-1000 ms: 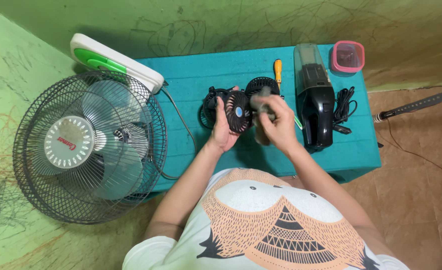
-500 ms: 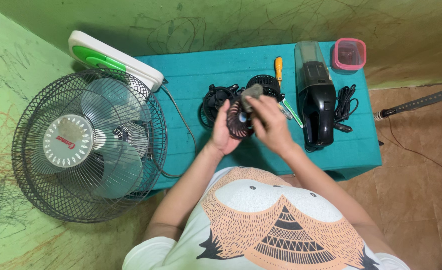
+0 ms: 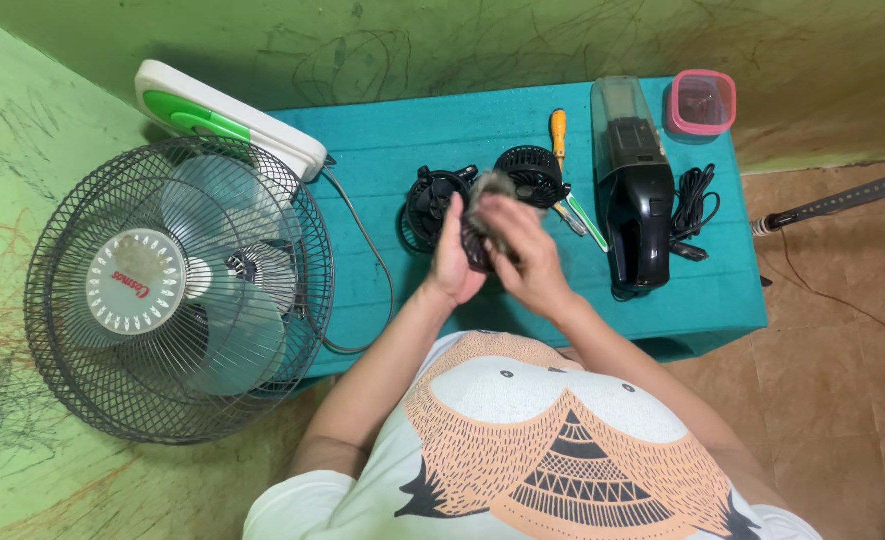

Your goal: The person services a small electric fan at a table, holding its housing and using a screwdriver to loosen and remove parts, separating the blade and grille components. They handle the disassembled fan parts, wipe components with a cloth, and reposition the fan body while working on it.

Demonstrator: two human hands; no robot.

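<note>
Black fan parts (image 3: 433, 200), a screwdriver (image 3: 560, 135) and a hand vacuum (image 3: 635, 185) crowd the table (image 3: 403, 140) beyond your left hand (image 3: 453, 262) and right hand (image 3: 525, 255), both clamped on a small fan piece (image 3: 479, 235).

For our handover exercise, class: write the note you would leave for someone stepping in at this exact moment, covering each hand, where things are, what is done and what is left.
Left hand: holds a small black fan part upright over the teal table.
Right hand: presses a grey cloth against that part.
On the table: two more black fan pieces, an orange-handled screwdriver, a black handheld vacuum with a coiled cable, and a pink-rimmed box.
A large fan lies left of the table.
Done: the small fan is in pieces.
Left: how clean the held part is cannot be judged; pieces are still apart.
</note>
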